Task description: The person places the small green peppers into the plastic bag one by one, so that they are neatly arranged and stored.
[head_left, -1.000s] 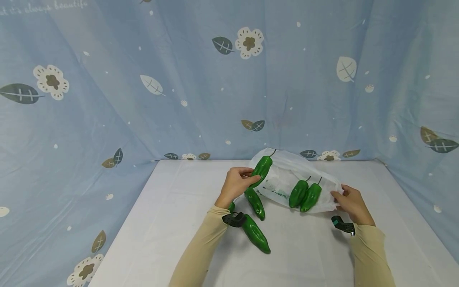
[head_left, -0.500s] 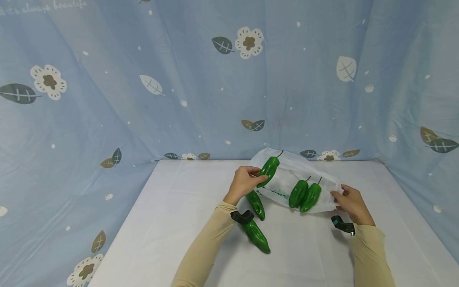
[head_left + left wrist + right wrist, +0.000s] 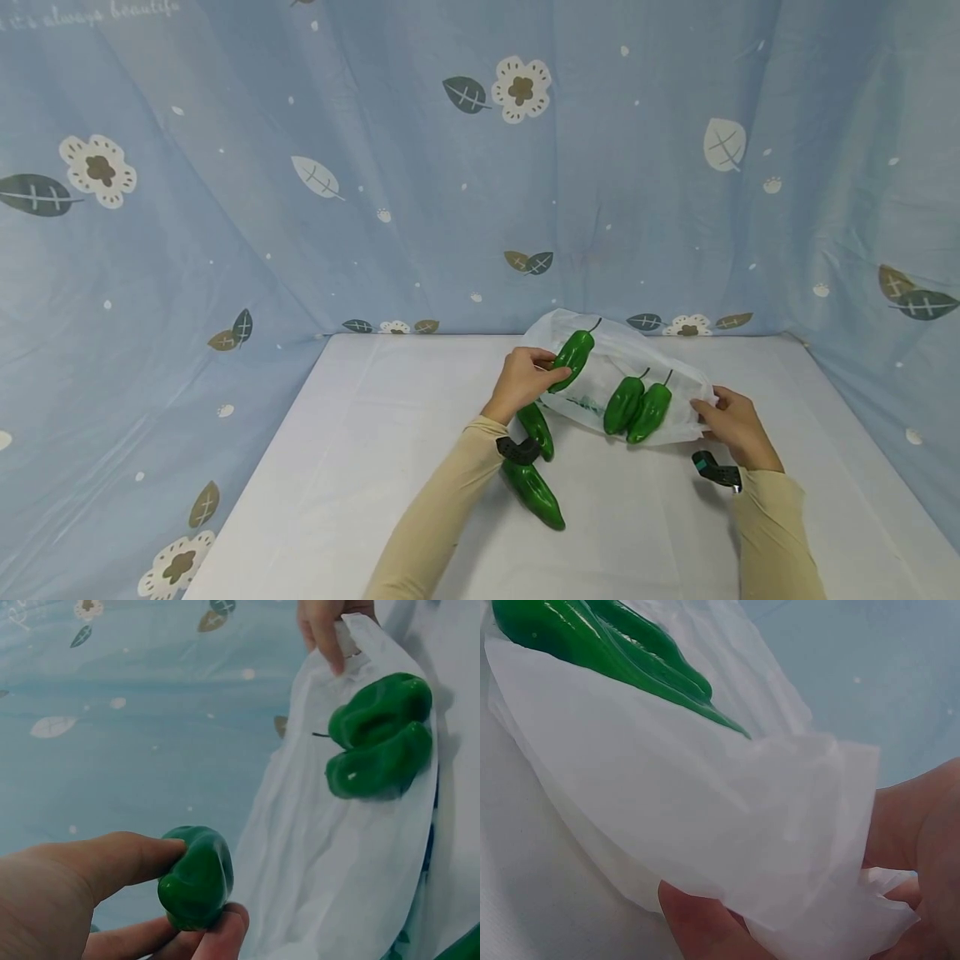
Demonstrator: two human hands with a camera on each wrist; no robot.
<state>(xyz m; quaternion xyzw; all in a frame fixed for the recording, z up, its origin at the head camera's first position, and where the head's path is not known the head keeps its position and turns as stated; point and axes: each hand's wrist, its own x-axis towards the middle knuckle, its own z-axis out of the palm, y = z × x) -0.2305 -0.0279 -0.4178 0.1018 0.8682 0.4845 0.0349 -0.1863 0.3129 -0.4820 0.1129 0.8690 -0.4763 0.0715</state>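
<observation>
Between thumb and fingers, my left hand [image 3: 521, 382] pinches a green pepper [image 3: 574, 357] above the left part of a white plastic bag [image 3: 600, 337]. In the left wrist view that pepper [image 3: 196, 879] is seen end-on. Two more green peppers [image 3: 624, 405] [image 3: 650, 412] lie side by side on the bag's right part. My right hand [image 3: 737, 423] grips the bag's right end; bunched white plastic [image 3: 802, 847] covers part of its fingers in the right wrist view. Below my left wrist are two other green peppers [image 3: 537, 433] [image 3: 532, 497], partly hidden by the wrist and its black strap.
A white-covered table [image 3: 360, 417] lies under everything. Behind it and at the sides hangs a blue curtain [image 3: 420, 167] printed with leaves and flowers, which meets the table's back edge close behind the bag.
My left hand has moved right with its pepper, further over the bag. The wrist now hides more of the peppers below it. My right hand and the two peppers on the bag stay put.
</observation>
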